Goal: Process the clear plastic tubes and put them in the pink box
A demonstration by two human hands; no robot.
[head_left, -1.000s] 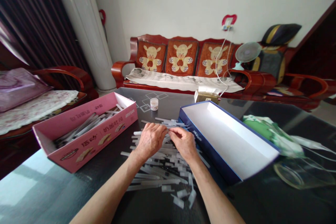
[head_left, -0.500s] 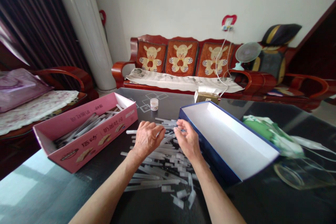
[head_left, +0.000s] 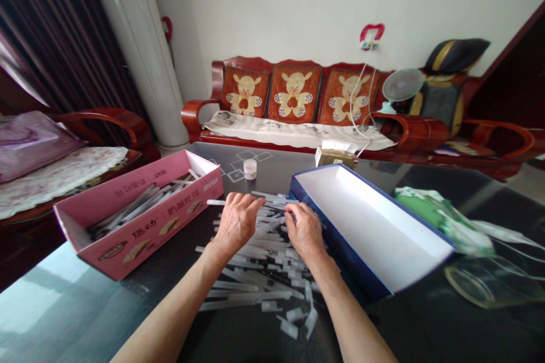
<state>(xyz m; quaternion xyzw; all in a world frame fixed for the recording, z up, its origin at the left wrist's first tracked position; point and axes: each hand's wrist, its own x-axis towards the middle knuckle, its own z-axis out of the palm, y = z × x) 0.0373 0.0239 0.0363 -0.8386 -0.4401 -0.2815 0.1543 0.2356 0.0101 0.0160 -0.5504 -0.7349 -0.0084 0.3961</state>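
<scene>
My left hand [head_left: 238, 218] is closed around a slim translucent white pen barrel [head_left: 216, 202], whose end sticks out to the left. My right hand [head_left: 304, 231] is closed in a pinch near the blue box, at the far end of the pile. A thin dark piece shows by its fingertips, but I cannot make out exactly what they hold. Under and between both hands spreads a pile of translucent pen barrels [head_left: 238, 286]. Several loose pen caps [head_left: 289, 328] lie at its near side.
A pink box [head_left: 170, 215] holding pens stands on the dark table [head_left: 162, 312] at left. At right is a blue box [head_left: 349, 255] with a white inside. A small white jar [head_left: 250, 169], a tissue box [head_left: 336, 157] and a green-white plastic bag [head_left: 443, 218] are around them.
My right hand has gone from loosely spread fingers to a pinch, moving slightly down. The barrel in my left hand now sits a little higher and more level.
</scene>
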